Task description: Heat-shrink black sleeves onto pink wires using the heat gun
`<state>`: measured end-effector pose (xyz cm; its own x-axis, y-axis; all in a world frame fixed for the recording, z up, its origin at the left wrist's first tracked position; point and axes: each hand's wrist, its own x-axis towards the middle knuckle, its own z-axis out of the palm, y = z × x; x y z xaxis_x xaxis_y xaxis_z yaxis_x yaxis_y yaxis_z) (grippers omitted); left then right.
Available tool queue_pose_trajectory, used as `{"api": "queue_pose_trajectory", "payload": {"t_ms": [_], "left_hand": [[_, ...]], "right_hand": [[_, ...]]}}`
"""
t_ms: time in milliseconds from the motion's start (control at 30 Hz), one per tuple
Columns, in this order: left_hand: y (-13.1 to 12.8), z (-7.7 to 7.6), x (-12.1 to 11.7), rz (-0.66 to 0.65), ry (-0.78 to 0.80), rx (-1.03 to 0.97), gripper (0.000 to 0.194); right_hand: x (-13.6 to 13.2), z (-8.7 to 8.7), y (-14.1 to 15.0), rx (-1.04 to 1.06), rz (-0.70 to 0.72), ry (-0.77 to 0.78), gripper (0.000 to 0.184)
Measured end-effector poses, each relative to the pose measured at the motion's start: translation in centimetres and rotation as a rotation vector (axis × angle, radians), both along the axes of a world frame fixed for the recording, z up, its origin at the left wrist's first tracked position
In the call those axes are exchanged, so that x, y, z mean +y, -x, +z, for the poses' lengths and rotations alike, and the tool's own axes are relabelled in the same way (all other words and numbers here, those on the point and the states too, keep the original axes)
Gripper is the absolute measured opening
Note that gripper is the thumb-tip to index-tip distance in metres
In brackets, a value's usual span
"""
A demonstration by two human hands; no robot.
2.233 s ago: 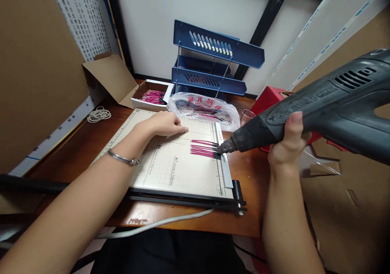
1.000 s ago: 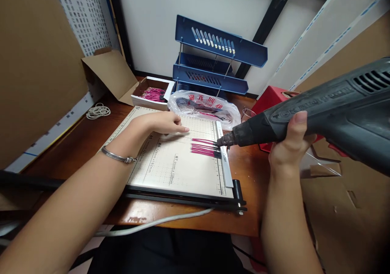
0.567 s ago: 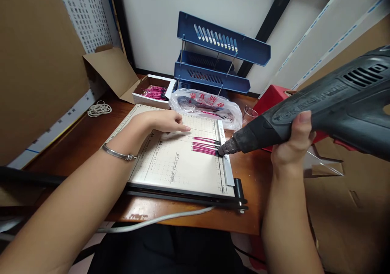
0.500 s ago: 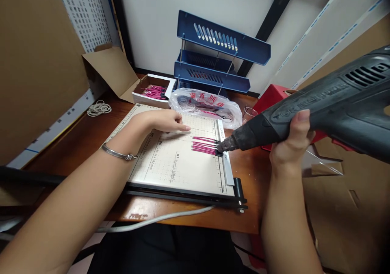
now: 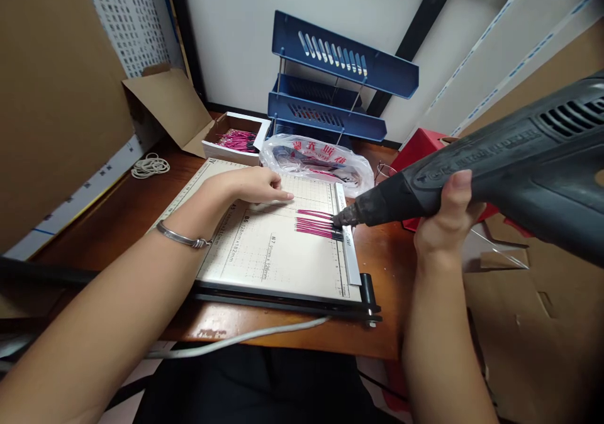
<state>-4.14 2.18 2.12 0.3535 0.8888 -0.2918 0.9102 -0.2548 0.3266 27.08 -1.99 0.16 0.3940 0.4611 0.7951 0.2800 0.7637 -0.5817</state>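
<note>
A row of pink wires (image 5: 314, 224) with black ends lies on a cream gridded cutting board (image 5: 264, 254). My right hand (image 5: 446, 219) is closed round a dark grey heat gun (image 5: 509, 166), whose nozzle tip sits right at the wires' black ends by the board's ruler edge. My left hand (image 5: 250, 185) rests flat on the board, fingers stretched out and pressing the wires' left ends. A silver bracelet (image 5: 182, 240) circles that wrist.
A small white box of pink wires (image 5: 236, 139) and a plastic bag (image 5: 321, 160) sit behind the board. A blue tiered tray (image 5: 337, 90) stands at the back. Rubber bands (image 5: 150, 166) lie left, a red box (image 5: 419, 150) right. A white cable (image 5: 245, 343) runs along the desk's near edge.
The heat gun's nozzle has swept back and forth along the wires' black ends and now sits slightly higher. My left hand has stayed pressed on the board.
</note>
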Motion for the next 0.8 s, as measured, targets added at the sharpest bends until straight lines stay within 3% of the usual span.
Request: {"api": "queue_pose_trajectory", "payload": {"t_ms": [100,333,500,667,800], "left_hand": [[-0.01,-0.11,0.02,0.004,-0.004,-0.003,0.052],[-0.20,-0.11,-0.10,0.015,-0.015,-0.005,0.049],[-0.33,0.04,-0.32,0.028,-0.030,0.008,0.048],[-0.50,0.05,-0.32,0.026,-0.049,0.023,0.049],[-0.48,-0.02,-0.32,0.024,-0.054,0.033,0.049]], "right_hand": [[-0.27,-0.04,0.01,0.040,-0.073,0.053,0.043],[0.38,-0.18,-0.21,-0.013,-0.033,-0.023,0.047],[0.26,-0.07,-0.33,0.012,-0.075,-0.008,0.039],[0.00,0.30,-0.22,-0.005,-0.007,-0.038,0.042],[0.36,0.05,-0.47,0.024,-0.065,-0.043,0.041]]}}
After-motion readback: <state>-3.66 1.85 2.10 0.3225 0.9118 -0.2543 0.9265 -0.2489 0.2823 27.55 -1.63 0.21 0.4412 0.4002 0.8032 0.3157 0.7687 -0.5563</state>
